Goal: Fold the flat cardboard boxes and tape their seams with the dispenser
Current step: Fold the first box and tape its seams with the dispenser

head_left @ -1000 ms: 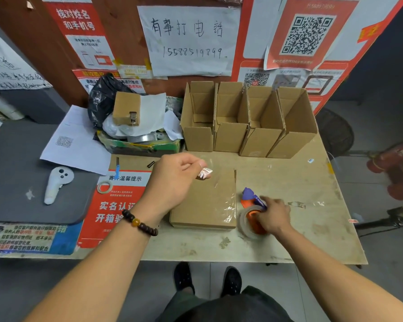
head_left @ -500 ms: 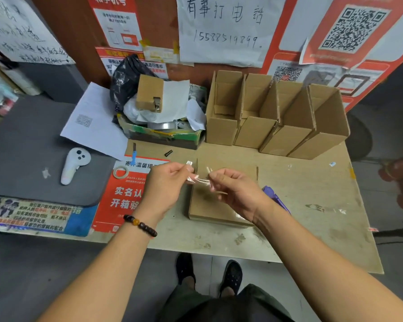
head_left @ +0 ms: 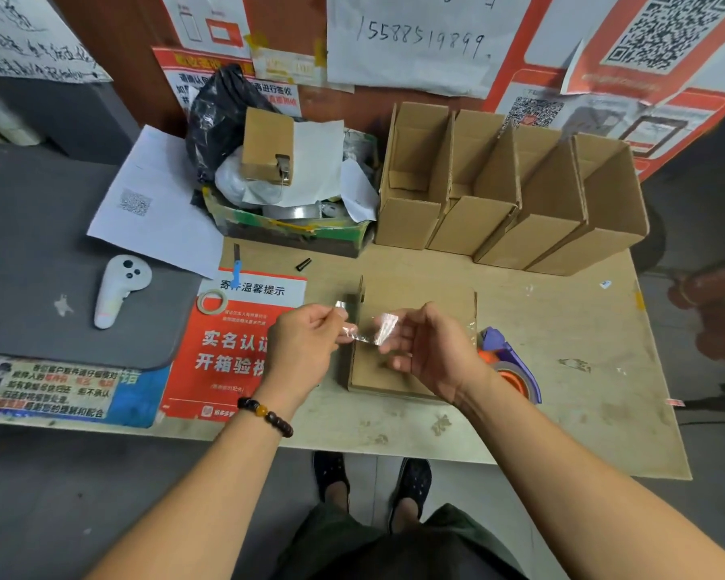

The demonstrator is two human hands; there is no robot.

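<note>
Both hands pinch one crumpled strip of clear tape [head_left: 371, 330] between them: the left hand [head_left: 306, 349] grips its left end between thumb and curled fingers, and the right hand [head_left: 427, 349] takes the right end at its fingertips [head_left: 388, 345], though the tape is so clear that the exact contact there is hard to make out. Directly under and just beyond the grip lies the folded cardboard box [head_left: 411, 328] on the wooden table [head_left: 561, 328], one flap standing up at its left edge just beyond the left hand's knuckles. Just to the right of the right wrist, beside the box, rests the purple and orange tape dispenser [head_left: 509, 368]. Well beyond the grip, against the wall, stands a row of open folded boxes [head_left: 507, 194]. Left of the left hand lies a red notice [head_left: 222, 349], with a small tape roll [head_left: 212, 301] on it and a white controller [head_left: 118, 288] further left on a grey mat [head_left: 38, 244]
</note>
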